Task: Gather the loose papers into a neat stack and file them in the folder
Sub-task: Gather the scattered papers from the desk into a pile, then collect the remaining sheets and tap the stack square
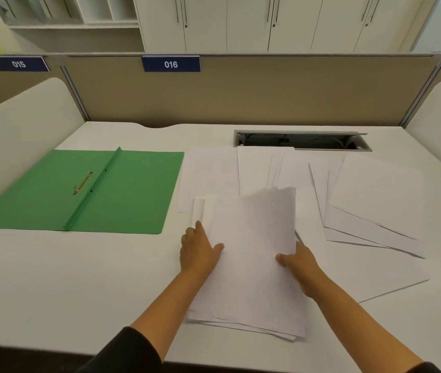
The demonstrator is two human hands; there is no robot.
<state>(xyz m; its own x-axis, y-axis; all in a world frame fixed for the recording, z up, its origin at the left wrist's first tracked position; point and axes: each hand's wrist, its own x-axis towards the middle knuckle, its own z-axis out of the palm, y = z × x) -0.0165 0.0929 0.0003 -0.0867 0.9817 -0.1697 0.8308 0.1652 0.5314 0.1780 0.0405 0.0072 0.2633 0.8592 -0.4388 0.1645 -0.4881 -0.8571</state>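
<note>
A green folder (122, 189) lies open on the left of the white desk, a brass fastener (82, 183) on its left leaf. A bundle of white sheets (251, 254) sits in front of me, its far end lifted and blurred. My left hand (199, 249) holds the bundle's left edge, thumb on top. My right hand (298, 267) grips the right edge, thumb on top and fingers underneath. More loose white papers (370, 195) lie fanned out behind and to the right.
A cable slot (301, 141) is open in the desk (79, 278) at the back right. Beige partition panels with number plates 015 and 016 close the back. White side screens stand at both ends. Cabinets rise behind.
</note>
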